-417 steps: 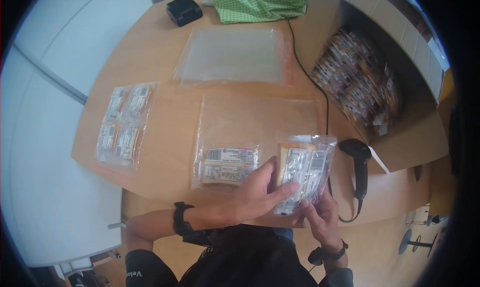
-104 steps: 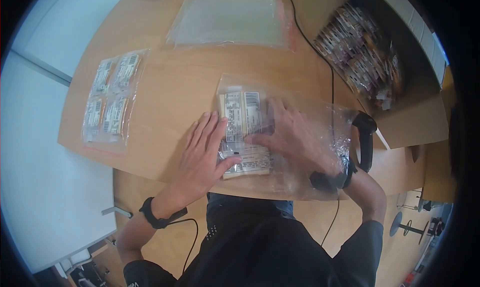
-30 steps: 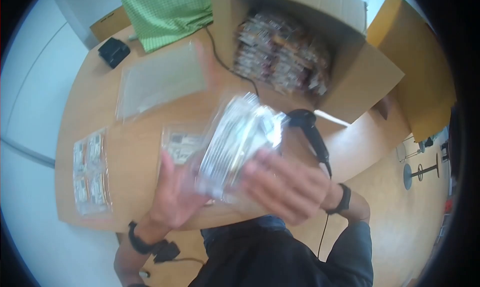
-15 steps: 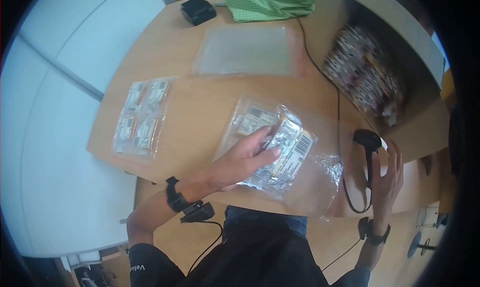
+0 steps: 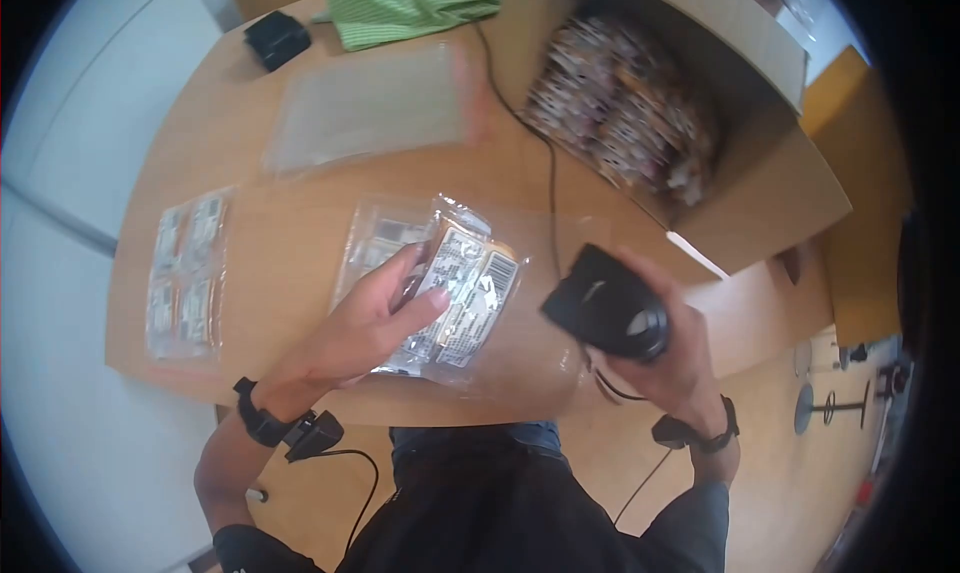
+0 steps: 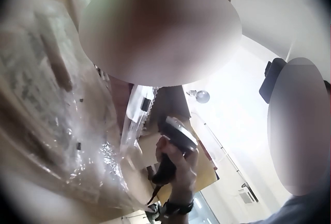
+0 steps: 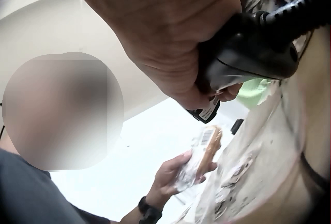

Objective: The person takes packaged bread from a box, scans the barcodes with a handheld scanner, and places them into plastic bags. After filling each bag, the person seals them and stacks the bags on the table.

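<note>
A green patterned cloth [image 5: 415, 8] lies near a black object [image 5: 278, 41].

Glossy, crinkled plastic packet [image 5: 478, 298], smooth plastic scanner [image 5: 605, 308], matt cardboard box [image 5: 755, 208], smooth wood-look desk [image 5: 285, 223], textured cloth [image 5: 405, 8].

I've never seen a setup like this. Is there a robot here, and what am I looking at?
No robot: these are a person's bare hands, with a small camera worn on each wrist. The wide picture looks down from the head; the other two come from the wrists.

The left hand holds a barcode-labelled packet; the right hand grips a black handheld scanner.

On the table lie a clear bag of four packets, flat plastic bags and a green cloth. The cardboard box contains many more packets.
</note>
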The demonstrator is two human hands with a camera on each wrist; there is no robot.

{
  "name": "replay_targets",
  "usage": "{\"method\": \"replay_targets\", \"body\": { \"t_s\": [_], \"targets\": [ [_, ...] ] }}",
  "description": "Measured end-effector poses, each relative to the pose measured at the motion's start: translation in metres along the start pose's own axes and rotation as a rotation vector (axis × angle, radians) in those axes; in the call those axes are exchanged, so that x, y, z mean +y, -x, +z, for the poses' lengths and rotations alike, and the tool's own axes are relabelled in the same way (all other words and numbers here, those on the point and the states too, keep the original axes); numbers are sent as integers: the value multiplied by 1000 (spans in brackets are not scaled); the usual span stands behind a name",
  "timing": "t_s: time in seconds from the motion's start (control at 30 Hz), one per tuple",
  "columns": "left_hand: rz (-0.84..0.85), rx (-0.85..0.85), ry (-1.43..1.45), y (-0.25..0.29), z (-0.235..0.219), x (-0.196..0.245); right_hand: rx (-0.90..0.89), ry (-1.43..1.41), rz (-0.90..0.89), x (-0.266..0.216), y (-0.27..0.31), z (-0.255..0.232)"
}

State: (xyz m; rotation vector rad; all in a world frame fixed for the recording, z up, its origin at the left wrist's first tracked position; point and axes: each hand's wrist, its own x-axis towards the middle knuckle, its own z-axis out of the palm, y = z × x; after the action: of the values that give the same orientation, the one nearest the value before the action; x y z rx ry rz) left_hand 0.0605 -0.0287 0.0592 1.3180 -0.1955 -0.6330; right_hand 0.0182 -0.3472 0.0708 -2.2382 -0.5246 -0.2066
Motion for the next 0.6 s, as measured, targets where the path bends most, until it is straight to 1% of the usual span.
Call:
{"method": "replay_targets", "body": {
  "t_s": [0.03, 0.07, 0.1, 0.13, 0.2, 0.27, 0.37, 0.4, 0.43, 0.47, 0.5, 0.53, 0.57, 0.6],
  "targets": [
    [18, -26, -21, -3, 1, -3, -51, 44, -85, -4, -1, 0],
    [14, -41, -21, -6, 3, -2, -44, 52, -73, -6, -2, 0],
    [20, -46, -48, -7, 6, -1, -98, 41, -93, -8, -3, 1],
    [10, -38, -72, -8, 19, 5, -162, 13, -108, -8, -2, -9],
    [4, -49, -64, -10, 19, 6, -161, 38, -125, -8, -4, -7],
    [6, -58, -59, -9, 17, 4, -185, 2, -137, -11, -4, -3],
    [1, -44, -64, -9, 18, 2, -196, 45, -110, -11, -4, -3],
    [-3, 1, -22, -6, 20, 2, -193, 48, -103, -10, -2, -3],
    [-7, 40, 20, -4, 22, 0, -121, 67, -25, -6, -1, -5],
    [-8, 19, 20, -1, 19, -2, -45, 89, 56, -1, 1, -9],
    [-22, 125, 44, 4, 14, -5, 29, 102, 178, 10, 1, -13],
    [-40, 230, 68, 8, 11, -8, 60, 144, 247, 25, 0, -19],
    [-45, 207, 67, 10, 13, -9, 76, 153, 286, 50, 2, -26],
    [-45, 252, 160, 13, 15, -8, 92, 157, 321, 74, 5, -33]
  ]
}}
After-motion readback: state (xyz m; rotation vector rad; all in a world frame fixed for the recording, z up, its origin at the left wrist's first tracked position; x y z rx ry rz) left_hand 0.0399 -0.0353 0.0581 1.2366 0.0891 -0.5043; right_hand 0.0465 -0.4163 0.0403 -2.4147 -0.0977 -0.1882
